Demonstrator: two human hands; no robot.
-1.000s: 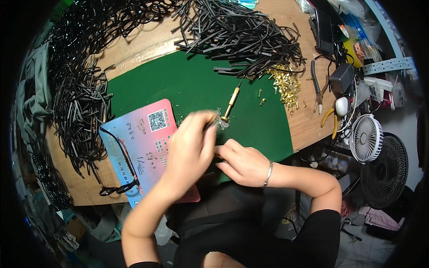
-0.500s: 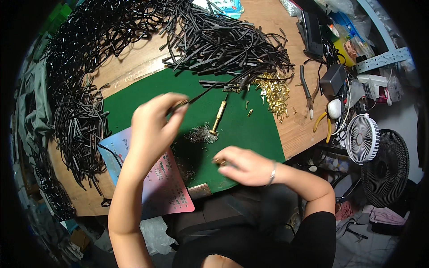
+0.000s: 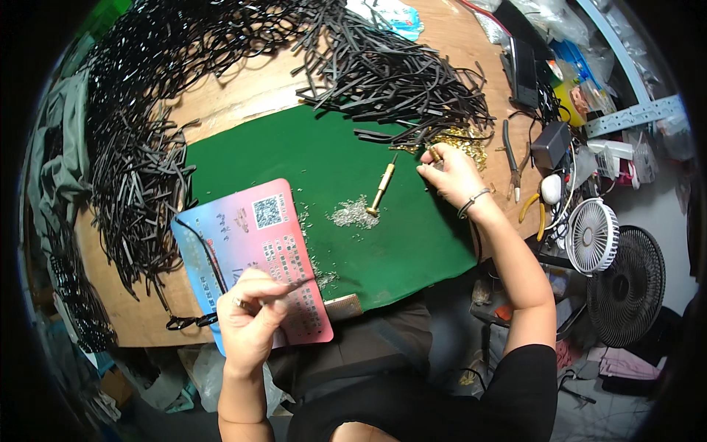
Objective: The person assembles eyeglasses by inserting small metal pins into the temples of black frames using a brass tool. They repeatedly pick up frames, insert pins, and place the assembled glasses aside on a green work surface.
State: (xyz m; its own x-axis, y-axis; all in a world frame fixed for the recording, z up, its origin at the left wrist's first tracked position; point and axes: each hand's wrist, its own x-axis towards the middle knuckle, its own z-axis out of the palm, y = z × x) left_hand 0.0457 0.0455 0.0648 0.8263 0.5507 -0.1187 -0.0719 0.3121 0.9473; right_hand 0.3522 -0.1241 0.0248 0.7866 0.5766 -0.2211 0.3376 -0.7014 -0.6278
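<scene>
My left hand (image 3: 254, 313) is over the lower part of a pink-and-blue printed card (image 3: 283, 214), pinching a thin black strap (image 3: 300, 282) whose end sticks out to the right. Motion blurs its fingertips. At the right of the green mat (image 3: 420, 243), my right hand (image 3: 453, 177) is closed on a small brass-coloured piece (image 3: 436, 154), its exact kind unclear. Its fingers are beside a pile of small gold metal fittings (image 3: 468, 141). Between the hands lie a brass screwdriver (image 3: 382, 190) and a heap of tiny silvery screw-like bits (image 3: 350, 213).
Loose black straps (image 3: 390, 77) cover the far side of the wooden table, with more bunched at the left (image 3: 140, 199). On the right are dark-handled pliers (image 3: 510, 158), yellow-handled pliers (image 3: 541, 214), a black box (image 3: 551, 145) and a white fan (image 3: 592, 236).
My left hand has come down and nearer to me, from above the mat to the card, with the strap. My right hand has moved away and right to the gold fittings.
</scene>
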